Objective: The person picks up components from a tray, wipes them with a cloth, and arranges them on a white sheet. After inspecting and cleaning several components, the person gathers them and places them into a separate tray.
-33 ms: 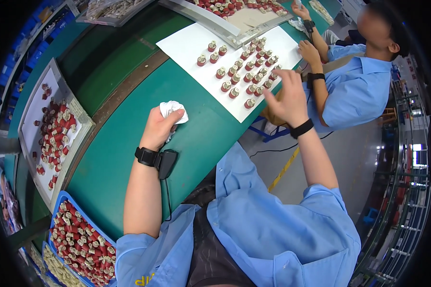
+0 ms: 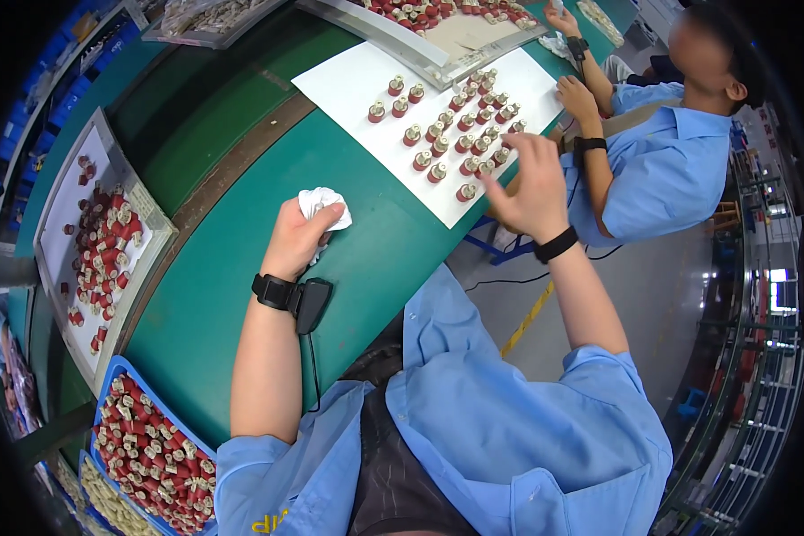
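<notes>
My left hand (image 2: 297,239) is closed around a crumpled white cloth (image 2: 329,204) above the green tabletop; whatever the cloth may wrap is hidden. Over the right edge of a white sheet (image 2: 348,98), my right hand (image 2: 534,186) is open, with thumb and fingers apart and no thing visible between them. Closest to it is a group of small red-and-metal cylindrical parts (image 2: 464,143), most standing upright on the sheet. The fingers cover some of the sheet's right edge.
Left, a framed tray (image 2: 156,223) holds a pile of red parts. Below it a blue bin (image 2: 116,368) is full of similar ones. Another framed tray (image 2: 460,76) borders the sheet's far side. A co-worker in a blue shirt (image 2: 665,170) sits at the right.
My right hand has shifted slightly left, its thumb closer to the standing parts. The left hand and the cloth stay where they were.
</notes>
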Available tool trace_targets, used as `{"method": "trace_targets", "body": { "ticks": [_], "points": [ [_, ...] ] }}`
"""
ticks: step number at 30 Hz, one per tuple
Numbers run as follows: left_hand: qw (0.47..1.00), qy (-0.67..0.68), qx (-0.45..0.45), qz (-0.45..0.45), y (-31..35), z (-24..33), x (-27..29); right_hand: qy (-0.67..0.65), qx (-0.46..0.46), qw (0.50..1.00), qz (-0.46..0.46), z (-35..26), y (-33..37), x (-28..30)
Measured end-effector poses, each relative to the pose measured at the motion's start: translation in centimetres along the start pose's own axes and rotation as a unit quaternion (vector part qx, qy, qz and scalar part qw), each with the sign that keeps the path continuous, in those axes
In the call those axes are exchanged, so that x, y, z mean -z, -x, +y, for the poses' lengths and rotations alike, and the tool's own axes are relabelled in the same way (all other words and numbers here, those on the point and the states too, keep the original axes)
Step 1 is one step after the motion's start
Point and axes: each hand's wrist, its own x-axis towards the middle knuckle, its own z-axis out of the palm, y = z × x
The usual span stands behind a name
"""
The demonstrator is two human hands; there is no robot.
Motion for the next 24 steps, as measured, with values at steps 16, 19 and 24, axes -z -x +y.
{"method": "trace_targets", "body": {
  "ticks": [16,19,24],
  "points": [
    [1.000,-0.009,-0.019,-0.013,-0.2,-0.3,0.2,0.105,0.016,0.994,-0.026,-7.3,-3.7,-5.7],
    [0.999,-0.016,-0.023,-0.019,0.0,-0.2,0.2,0.125,0.011,0.991,-0.041,-7.3,-3.9,-6.5],
    [0.999,-0.025,-0.024,-0.042,0.3,0.3,0.2,0.137,-0.003,0.990,-0.041,-7.9,-4.1,-6.8]
  ]
}}
